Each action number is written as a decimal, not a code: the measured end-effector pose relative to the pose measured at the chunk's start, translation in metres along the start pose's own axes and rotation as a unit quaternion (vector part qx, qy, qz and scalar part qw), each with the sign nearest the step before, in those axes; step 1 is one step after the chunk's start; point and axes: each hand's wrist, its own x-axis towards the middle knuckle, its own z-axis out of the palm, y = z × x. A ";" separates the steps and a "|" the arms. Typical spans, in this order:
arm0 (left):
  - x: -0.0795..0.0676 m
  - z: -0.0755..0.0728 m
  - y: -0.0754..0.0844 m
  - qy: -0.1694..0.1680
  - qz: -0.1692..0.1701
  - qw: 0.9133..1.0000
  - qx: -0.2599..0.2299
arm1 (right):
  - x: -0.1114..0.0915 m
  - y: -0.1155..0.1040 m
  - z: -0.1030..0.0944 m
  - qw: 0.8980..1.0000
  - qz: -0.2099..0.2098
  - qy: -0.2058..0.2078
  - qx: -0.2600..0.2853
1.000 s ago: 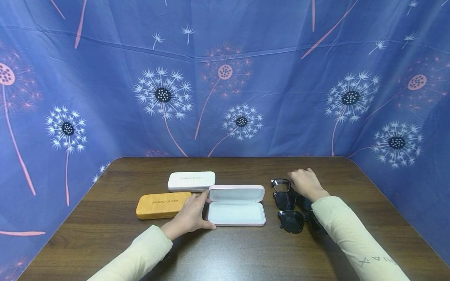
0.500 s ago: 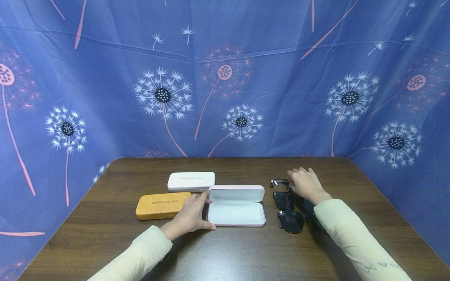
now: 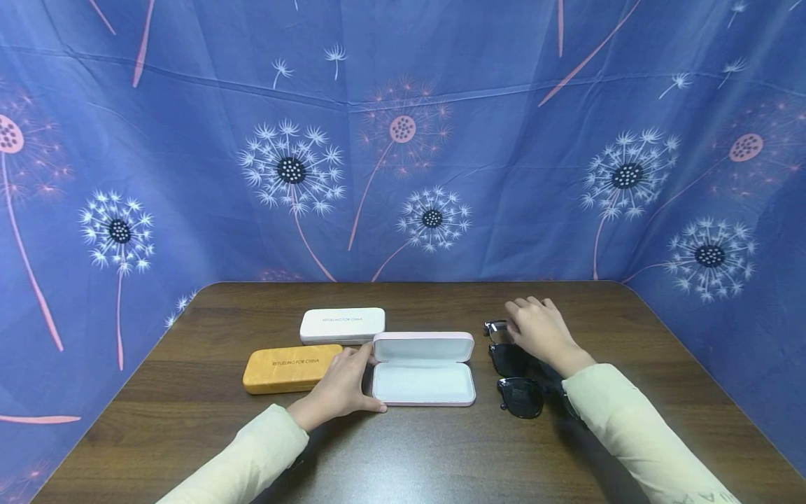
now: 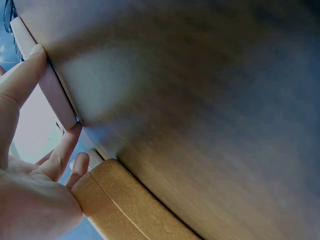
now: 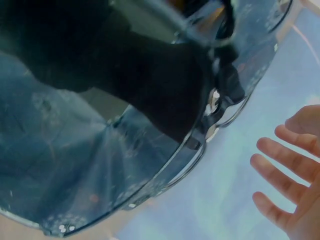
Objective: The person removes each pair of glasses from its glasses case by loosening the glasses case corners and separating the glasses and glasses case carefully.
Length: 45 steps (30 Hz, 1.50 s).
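A pale pink-edged glasses case (image 3: 425, 383) lies open mid-table, its light lining showing. My left hand (image 3: 340, 383) holds its left end, thumb at the front corner and fingers behind; the left wrist view shows the thumb and a fingertip against the pink shell (image 4: 57, 95). My right hand (image 3: 540, 329) hovers over clear-lensed eyeglasses (image 3: 497, 332), partly covering them. In the right wrist view its fingers (image 5: 280, 175) are spread and loosely bent, holding nothing. Dark sunglasses (image 3: 506, 360) and another pair of sunglasses (image 3: 521, 397) lie nearer, partly behind my right arm.
A closed orange glasses case (image 3: 291, 368) lies by my left hand, close to its palm side in the left wrist view. Behind it sits a closed white glasses case (image 3: 343, 325). A blue dandelion-print cloth (image 3: 504, 140) hangs past the wooden table's (image 3: 252, 301) back edge.
My right hand has shifted a little to the left, now covering more of the clear-lensed eyeglasses. My left hand and the open case have stayed put.
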 end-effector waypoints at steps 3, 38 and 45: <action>0.000 0.000 0.000 0.000 0.000 1.000 0.000 | -0.001 -0.007 -0.001 1.000 -0.006 0.011 0.006; 0.000 0.001 -0.002 -0.004 -0.002 1.000 0.000 | 0.003 -0.073 -0.008 0.990 -0.019 0.011 0.139; 0.001 0.002 -0.003 -0.002 0.002 1.000 0.000 | 0.006 -0.075 -0.007 0.975 0.008 -0.044 0.216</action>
